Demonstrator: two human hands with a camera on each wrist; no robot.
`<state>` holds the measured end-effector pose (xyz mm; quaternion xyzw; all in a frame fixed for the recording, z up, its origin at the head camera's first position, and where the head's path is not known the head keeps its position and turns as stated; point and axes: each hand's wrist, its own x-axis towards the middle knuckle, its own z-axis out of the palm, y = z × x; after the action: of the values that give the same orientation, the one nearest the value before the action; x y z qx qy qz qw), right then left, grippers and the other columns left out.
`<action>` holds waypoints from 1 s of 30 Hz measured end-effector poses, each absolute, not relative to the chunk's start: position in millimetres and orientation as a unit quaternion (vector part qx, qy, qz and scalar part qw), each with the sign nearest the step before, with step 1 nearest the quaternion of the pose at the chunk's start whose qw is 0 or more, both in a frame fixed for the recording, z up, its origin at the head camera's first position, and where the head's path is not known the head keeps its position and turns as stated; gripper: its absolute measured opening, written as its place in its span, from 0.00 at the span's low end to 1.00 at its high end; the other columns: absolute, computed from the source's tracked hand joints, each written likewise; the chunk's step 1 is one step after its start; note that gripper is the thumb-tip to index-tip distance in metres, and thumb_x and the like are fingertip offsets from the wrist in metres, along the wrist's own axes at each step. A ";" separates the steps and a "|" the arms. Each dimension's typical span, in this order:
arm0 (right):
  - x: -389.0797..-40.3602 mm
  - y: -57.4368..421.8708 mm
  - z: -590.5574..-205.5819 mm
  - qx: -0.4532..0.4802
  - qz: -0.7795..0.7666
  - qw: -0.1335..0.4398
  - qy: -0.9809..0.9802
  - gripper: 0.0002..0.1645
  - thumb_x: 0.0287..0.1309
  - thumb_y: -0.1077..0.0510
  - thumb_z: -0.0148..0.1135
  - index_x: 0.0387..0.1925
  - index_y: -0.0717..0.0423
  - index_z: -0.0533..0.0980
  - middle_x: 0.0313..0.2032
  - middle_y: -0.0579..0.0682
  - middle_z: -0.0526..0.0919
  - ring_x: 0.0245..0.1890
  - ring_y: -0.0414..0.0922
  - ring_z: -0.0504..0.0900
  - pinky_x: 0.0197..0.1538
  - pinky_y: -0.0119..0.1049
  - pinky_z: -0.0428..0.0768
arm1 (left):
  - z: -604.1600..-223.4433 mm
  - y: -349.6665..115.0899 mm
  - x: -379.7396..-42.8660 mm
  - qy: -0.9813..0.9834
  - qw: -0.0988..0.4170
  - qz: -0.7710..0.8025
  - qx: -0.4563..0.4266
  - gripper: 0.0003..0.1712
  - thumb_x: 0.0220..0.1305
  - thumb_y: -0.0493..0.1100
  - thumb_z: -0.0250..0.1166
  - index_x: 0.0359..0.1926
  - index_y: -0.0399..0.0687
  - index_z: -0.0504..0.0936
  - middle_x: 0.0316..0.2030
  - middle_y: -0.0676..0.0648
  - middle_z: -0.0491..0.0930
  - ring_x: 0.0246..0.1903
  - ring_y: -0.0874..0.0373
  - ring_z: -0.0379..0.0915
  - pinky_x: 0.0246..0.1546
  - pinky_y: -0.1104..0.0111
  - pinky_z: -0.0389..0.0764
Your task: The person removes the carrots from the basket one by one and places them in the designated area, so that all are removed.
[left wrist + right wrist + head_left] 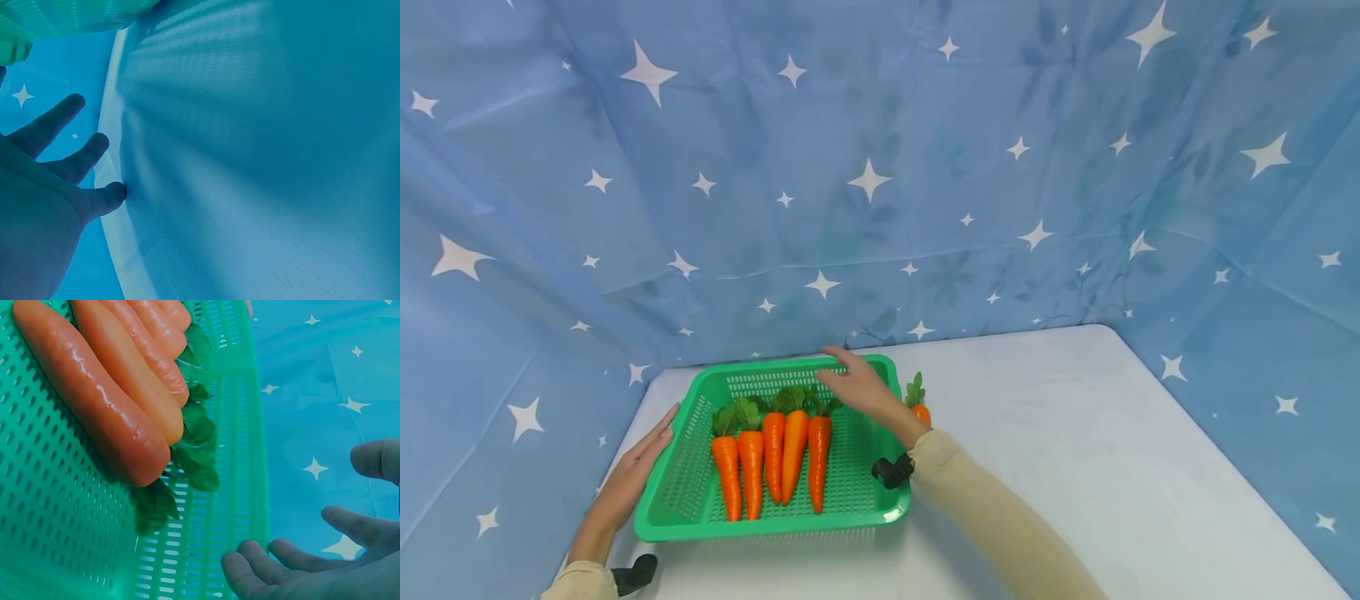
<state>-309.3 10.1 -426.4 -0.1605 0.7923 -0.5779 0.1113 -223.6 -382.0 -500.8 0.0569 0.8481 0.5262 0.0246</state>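
Note:
A green plastic basket with slotted walls holds several orange carrots with leafy tops, lying side by side with their tips toward the near edge. My left hand is at the basket's left rim, fingers extended; in the left wrist view its fingers are spread. Over the far right part of the basket hovers my right hand, its fingers loosely extended with nothing in them. From the right wrist view, the nearest carrot lies apart from that hand's fingertips.
Another carrot lies on the white table just right of the basket, partly hidden by my right forearm. A blue curtain with white stars hangs behind the table and along its sides.

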 end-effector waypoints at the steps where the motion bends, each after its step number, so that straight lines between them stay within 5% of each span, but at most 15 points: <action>1: -308.5 8.1 -426.9 -0.158 -0.577 0.111 0.794 0.35 0.79 0.48 0.58 0.82 0.47 0.66 0.78 0.61 0.66 0.72 0.60 0.71 0.62 0.59 0.77 | -501.2 -382.7 -223.0 0.849 0.024 0.525 0.060 0.34 0.90 0.56 0.41 0.88 0.63 0.46 0.86 0.47 0.40 0.80 0.65 0.36 0.65 0.81 0.56; 7: -306.3 2.1 -430.6 -0.140 -0.579 0.104 0.797 0.32 0.78 0.50 0.58 0.79 0.47 0.70 0.74 0.62 0.71 0.70 0.58 0.73 0.53 0.55 0.78 | -502.0 -384.2 -223.1 0.846 0.019 0.528 0.074 0.33 0.91 0.54 0.40 0.88 0.61 0.46 0.86 0.48 0.40 0.73 0.80 0.40 0.58 0.87 0.56; 12: -310.0 -2.3 -437.0 -0.143 -0.557 0.116 0.810 0.31 0.78 0.52 0.58 0.78 0.51 0.71 0.74 0.59 0.72 0.65 0.58 0.76 0.58 0.58 0.78 | -500.5 -384.3 -224.9 0.846 0.022 0.529 0.068 0.33 0.90 0.55 0.41 0.88 0.63 0.47 0.86 0.50 0.40 0.79 0.69 0.36 0.64 0.82 0.54; 17: -311.7 -8.2 -446.8 -0.145 -0.537 0.134 0.820 0.30 0.78 0.52 0.57 0.76 0.55 0.72 0.73 0.61 0.73 0.63 0.59 0.78 0.56 0.56 0.80 | -501.9 -384.4 -224.9 0.843 0.025 0.532 0.069 0.34 0.90 0.55 0.41 0.88 0.62 0.46 0.86 0.47 0.39 0.79 0.70 0.36 0.58 0.88 0.56; 23: -311.5 -12.3 -450.9 -0.147 -0.541 0.156 0.813 0.32 0.76 0.52 0.60 0.76 0.56 0.72 0.73 0.60 0.73 0.69 0.59 0.74 0.59 0.57 0.80 | -501.1 -382.6 -224.9 0.843 0.027 0.533 0.059 0.34 0.90 0.56 0.41 0.88 0.63 0.46 0.86 0.48 0.39 0.83 0.55 0.33 0.65 0.82 0.55; 30: -310.4 -18.0 -452.4 -0.155 -0.526 0.172 0.818 0.33 0.75 0.55 0.61 0.76 0.61 0.71 0.76 0.60 0.69 0.70 0.61 0.73 0.64 0.59 0.77 | -502.7 -385.2 -226.3 0.841 0.026 0.536 0.065 0.33 0.90 0.56 0.41 0.88 0.63 0.47 0.86 0.49 0.39 0.83 0.54 0.32 0.59 0.87 0.55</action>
<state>-310.4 -18.0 -452.4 -0.1550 0.8181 -0.5263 0.1725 -226.3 -385.2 -502.7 0.0649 0.8414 0.5359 0.0255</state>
